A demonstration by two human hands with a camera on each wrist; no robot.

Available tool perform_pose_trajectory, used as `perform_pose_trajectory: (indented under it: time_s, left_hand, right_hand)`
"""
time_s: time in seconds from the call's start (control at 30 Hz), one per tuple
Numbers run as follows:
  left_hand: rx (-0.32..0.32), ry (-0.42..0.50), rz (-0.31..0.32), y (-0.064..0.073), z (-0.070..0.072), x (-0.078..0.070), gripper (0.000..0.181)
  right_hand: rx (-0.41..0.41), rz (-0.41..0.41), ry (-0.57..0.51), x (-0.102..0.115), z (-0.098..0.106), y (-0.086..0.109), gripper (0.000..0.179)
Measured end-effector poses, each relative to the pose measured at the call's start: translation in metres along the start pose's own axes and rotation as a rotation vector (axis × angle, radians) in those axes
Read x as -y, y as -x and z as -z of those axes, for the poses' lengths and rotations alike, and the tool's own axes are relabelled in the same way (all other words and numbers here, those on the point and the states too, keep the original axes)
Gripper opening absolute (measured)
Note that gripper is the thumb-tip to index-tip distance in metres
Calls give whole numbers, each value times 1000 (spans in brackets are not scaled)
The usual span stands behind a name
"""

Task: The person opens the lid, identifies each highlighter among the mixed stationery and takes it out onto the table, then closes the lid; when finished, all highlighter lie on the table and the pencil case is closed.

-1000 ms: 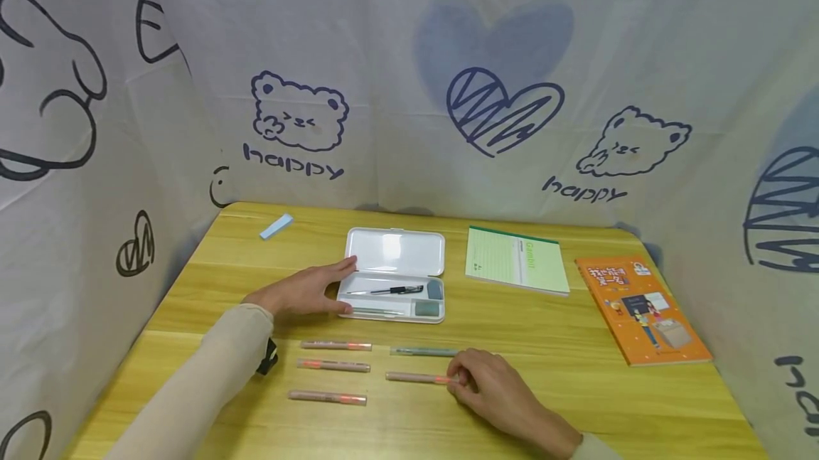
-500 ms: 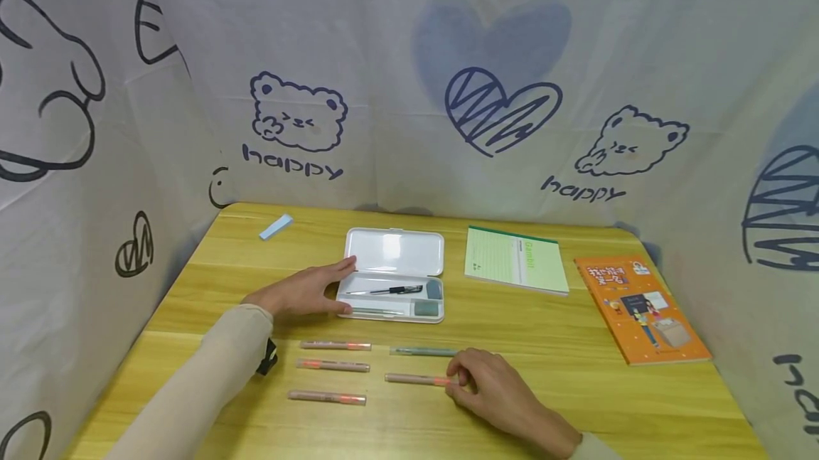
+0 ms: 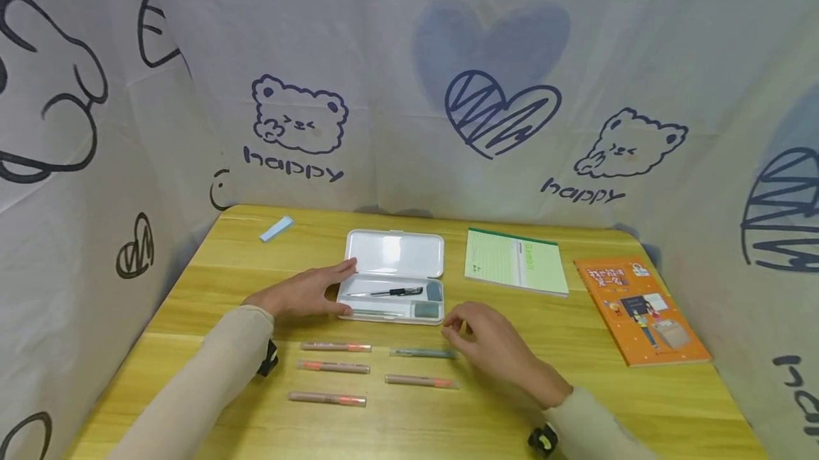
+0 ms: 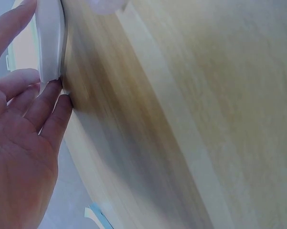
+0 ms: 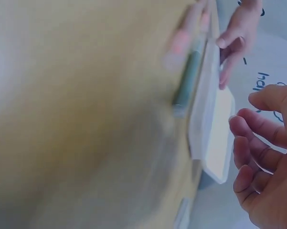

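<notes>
A white pencil case point(image 3: 390, 254) lies with its lid back on the table, holding a black-capped pen point(image 3: 397, 291), a greenish stick-like item point(image 3: 377, 313) and two grey-green blocks point(image 3: 426, 310). My left hand point(image 3: 303, 293) holds its left end between thumb and fingers; the left wrist view shows fingertips against the white end wall point(image 4: 50, 43). My right hand point(image 3: 495, 346), fingers loosely bent and holding nothing, hovers by the case's front right corner. Below it lie a grey-green pen point(image 3: 422, 353) and a brown highlighter point(image 3: 419, 380) with an orange band.
Three similar highlighters point(image 3: 335, 367) lie in a column front left. A pale blue strip point(image 3: 276, 228) sits at the back left. On the right are a green notebook point(image 3: 515, 261) and an orange book point(image 3: 643, 311). Printed cloth point(image 3: 384, 90) walls the table.
My right hand has left the brown highlighter and moved up and away from it, toward the pencil case; the highlighter stays on the table. My left hand has not moved.
</notes>
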State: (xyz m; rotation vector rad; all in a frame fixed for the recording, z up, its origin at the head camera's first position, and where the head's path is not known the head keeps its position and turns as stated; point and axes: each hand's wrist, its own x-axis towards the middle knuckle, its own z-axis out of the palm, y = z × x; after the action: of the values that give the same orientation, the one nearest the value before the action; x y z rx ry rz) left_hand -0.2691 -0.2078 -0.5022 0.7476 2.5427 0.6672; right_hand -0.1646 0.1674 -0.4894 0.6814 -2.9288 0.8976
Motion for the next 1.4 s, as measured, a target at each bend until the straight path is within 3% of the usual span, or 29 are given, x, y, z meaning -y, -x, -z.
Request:
perform_pose_trajectory:
  time_s: [0.1, 0.27, 0.53, 0.87, 1.4]
  left_hand:
    - [0, 3, -4, 0, -1, 1, 100]
    - [-5, -2, 6, 1, -2, 2, 101]
    - [-5, -1, -14, 0, -2, 1, 99]
    - [-5, 0, 0, 1, -1, 2, 101]
    - [-4, 1, 9, 1, -1, 1, 100]
  right_hand:
    - [32, 10, 21, 6, -1, -21, 9]
    - [104, 102, 96, 15, -15, -52, 23]
    - [197, 133, 186, 24, -30, -79, 29]
    - [203, 138, 201, 25, -39, -97, 23]
    - [200, 103, 213, 20, -49, -107, 17]
